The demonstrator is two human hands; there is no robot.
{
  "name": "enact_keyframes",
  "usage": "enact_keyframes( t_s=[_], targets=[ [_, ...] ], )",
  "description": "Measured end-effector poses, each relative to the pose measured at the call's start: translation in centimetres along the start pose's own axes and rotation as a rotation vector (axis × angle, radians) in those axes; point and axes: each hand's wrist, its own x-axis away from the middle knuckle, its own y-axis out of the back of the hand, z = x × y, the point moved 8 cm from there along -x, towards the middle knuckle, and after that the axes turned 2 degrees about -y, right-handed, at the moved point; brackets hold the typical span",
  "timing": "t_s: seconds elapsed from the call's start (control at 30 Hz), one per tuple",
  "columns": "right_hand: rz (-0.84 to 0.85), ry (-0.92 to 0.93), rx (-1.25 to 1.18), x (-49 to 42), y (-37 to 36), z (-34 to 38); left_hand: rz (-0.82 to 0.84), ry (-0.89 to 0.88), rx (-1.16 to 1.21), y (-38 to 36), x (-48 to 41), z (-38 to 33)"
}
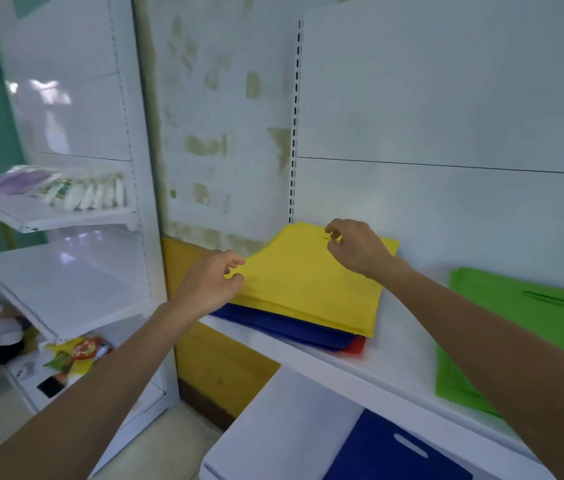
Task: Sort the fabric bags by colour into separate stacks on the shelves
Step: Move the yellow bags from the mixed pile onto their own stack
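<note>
Pinches left edge of top yellow bag (308,268) with left hand (209,284), thumb and forefinger closed on the cloth, that edge raised a little. Pinches same bag at its handle slot, near the far edge, with right hand (356,245), fingers curled in. Holds hands apart, one at each side of the bag.

Lies on yellow pile (339,315), itself on blue pile (294,329), with red bag (356,346) at the very bottom, seen only at the near right corner. Makes one mixed stack at left end of shelf (394,362), far edge close to the back panel.

Shows green bags (516,327) on same shelf to the right, well apart from the stack, flat, dark handle slot on top, partly behind right forearm and cut by frame edge. Cannot tell how many.

Shows lower shelf (273,427) beneath, holding blue bag (388,459) laid flat, pale handle slot facing up.

Shows second shelf unit (76,289) at left, across a strip of wall (211,133) with peeling paint. Holds row of pale packets (90,194) and purple packs (13,181) on its upper shelf, bright snack packets (76,355) on its bottom shelf. Too blurred at far left to tell more.
</note>
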Motion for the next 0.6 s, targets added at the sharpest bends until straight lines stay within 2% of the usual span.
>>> enact_keyframes(
  t_s=[0.07,0.23,0.4,0.47,0.6],
  targets=[
    [-0.038,-0.088,0.014,-0.3,0.1,-1.9,0.026,-0.02,0.008,-1.0,-2.3,1.0],
    [-0.151,-0.439,0.033,1.1,2.0,-6.8,0.164,-0.089,-0.069,-3.5,-7.1,3.2],
    [-0.23,-0.689,0.102,3.5,1.3,-7.3,0.365,0.012,-0.145,-6.6,-9.8,5.2],
    [-0.224,-0.744,0.141,4.0,-0.2,-6.6,0.347,-0.007,-0.155,-7.5,-10.1,5.6],
    [-0.285,-0.87,0.174,5.1,-2.8,-5.9,0.216,-0.034,-0.019,-7.0,-10.3,6.0]
  ],
)
